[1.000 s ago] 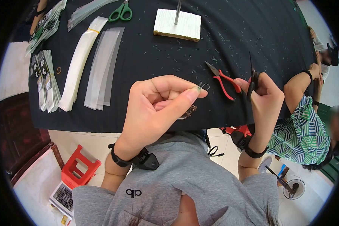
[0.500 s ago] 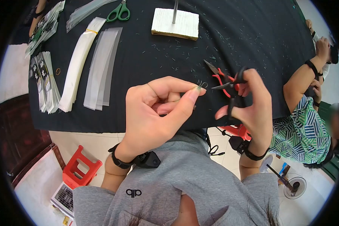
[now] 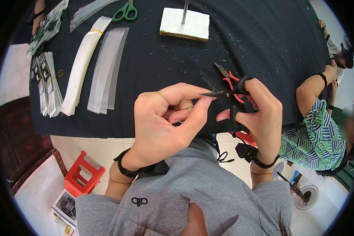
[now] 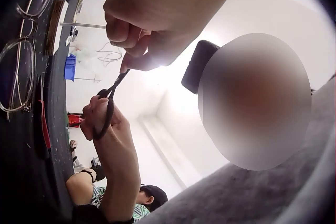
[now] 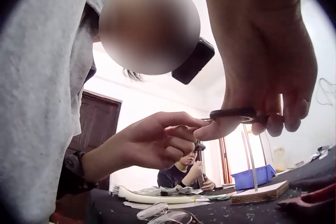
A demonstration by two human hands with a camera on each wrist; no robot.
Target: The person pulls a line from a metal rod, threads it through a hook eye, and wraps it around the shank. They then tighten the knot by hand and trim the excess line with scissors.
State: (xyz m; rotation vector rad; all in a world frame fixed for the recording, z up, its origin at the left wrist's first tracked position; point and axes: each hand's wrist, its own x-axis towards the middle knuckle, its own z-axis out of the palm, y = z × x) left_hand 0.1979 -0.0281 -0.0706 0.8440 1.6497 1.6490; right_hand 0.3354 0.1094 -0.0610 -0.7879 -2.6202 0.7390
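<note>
My left hand (image 3: 169,118) pinches a small tuft of thin line (image 3: 210,83) between thumb and index fingertip. A thin green strand also crosses the base of the index finger. What lies under the fingertips is hidden. My right hand (image 3: 265,114) holds black-handled scissors (image 3: 227,94), with fingers and thumb in the handle loops. The blades point left and reach right to the left fingertips, overlapping the tuft's base. In the left wrist view, the scissors (image 4: 109,100) slant up to the pinching fingers. Red-handled pliers (image 3: 230,78) lie on the black cloth just behind the scissors.
A white block (image 3: 185,25) with an upright metal rod stands at the back. Clear plastic sleeves (image 3: 108,70), packaged strips (image 3: 49,84) and green scissors (image 3: 126,11) lie leftward. Eyeglasses (image 4: 21,71) rest below the left hand. Line clippings dot the cloth. Another person sits at right.
My right hand has turned the scissors from pointing up to pointing left and brought their blades to the left fingertips. The small curved wire seen earlier at those fingertips is now covered.
</note>
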